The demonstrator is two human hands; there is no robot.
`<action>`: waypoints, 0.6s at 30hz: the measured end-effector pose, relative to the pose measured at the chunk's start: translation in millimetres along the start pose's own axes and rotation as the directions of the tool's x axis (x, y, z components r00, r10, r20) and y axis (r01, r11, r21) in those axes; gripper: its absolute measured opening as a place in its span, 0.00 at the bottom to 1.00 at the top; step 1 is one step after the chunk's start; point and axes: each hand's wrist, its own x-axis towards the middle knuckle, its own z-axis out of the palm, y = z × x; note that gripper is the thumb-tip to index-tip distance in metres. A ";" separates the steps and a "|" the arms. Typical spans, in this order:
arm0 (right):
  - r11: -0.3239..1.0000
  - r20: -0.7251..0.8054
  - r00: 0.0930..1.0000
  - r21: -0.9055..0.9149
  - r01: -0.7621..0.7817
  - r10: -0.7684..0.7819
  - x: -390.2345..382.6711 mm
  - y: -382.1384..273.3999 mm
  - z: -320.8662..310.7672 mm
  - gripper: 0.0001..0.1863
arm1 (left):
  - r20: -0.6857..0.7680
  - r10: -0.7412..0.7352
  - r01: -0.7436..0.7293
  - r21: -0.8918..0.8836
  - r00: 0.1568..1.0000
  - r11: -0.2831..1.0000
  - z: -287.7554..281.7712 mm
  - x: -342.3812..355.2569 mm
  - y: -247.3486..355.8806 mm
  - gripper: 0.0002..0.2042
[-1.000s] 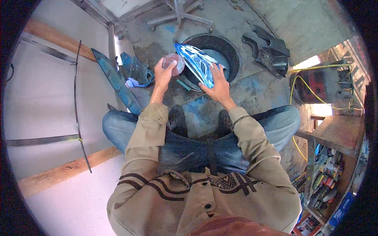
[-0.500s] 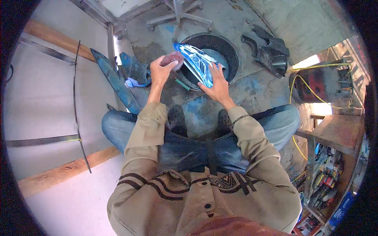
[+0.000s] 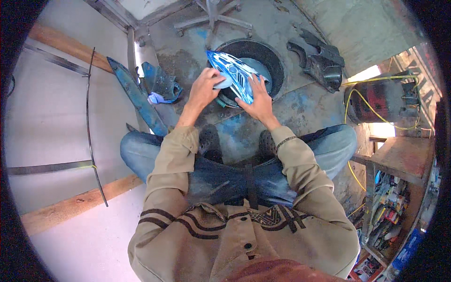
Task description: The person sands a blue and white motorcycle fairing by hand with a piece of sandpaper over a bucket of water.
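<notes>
A pointed blue-and-white plastic fairing panel (image 3: pixel 231 70) with dark slots is tilted over a round black tub (image 3: pixel 277 61). Its lower right edge is in my right hand (image 3: pixel 259 101), with fingers laid over the patterned face and the thumb at the bottom end. My left hand (image 3: pixel 203 91) is closed on what looks like a sandpaper disc (image 3: pixel 224 81), whose grey-blue face shows. The disc is at the panel's left edge; whether it presses on it I cannot tell. Greyish water (image 3: pixel 256 66) shows in the tub behind the panel.
Black moulded plastic parts (image 3: pixel 319 61) lie on the floor at the right. Blue-black panels (image 3: pixel 136 96) lean by the left wall. A chair base (image 3: pixel 213 19) stands beyond the tub. Right of my knee are a dark drum (image 3: pixel 380 101) with a yellow cord and a cluttered wooden shelf (image 3: pixel 399 155).
My left hand has moved right, closer to the panel, and has turned over. The disc's reddish-brown face showed before; its grey-blue one shows now. My right hand and the panel have barely moved.
</notes>
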 end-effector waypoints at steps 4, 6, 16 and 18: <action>1.000 -0.003 1.000 -0.017 -0.006 0.006 -0.9 4.8 1.5 0.52 | -0.014 0.156 -0.154 0.097 0.988 0.983 -1.1 -0.9 1.4 0.21; 1.000 -0.013 1.000 -0.025 0.003 -0.003 0.1 4.4 0.9 0.53 | 0.020 0.183 -0.184 0.139 0.983 0.973 -0.3 -3.4 -2.5 0.21; 1.000 0.010 1.000 -0.031 0.008 -0.007 1.9 2.2 0.5 0.53 | -0.033 0.305 -0.295 0.179 0.952 0.939 2.3 -11.7 -21.8 0.15; 1.000 0.001 1.000 -0.003 -0.003 0.003 2.2 3.5 1.7 0.52 | -0.098 0.351 -0.334 0.152 0.931 0.930 13.6 -19.5 -19.0 0.14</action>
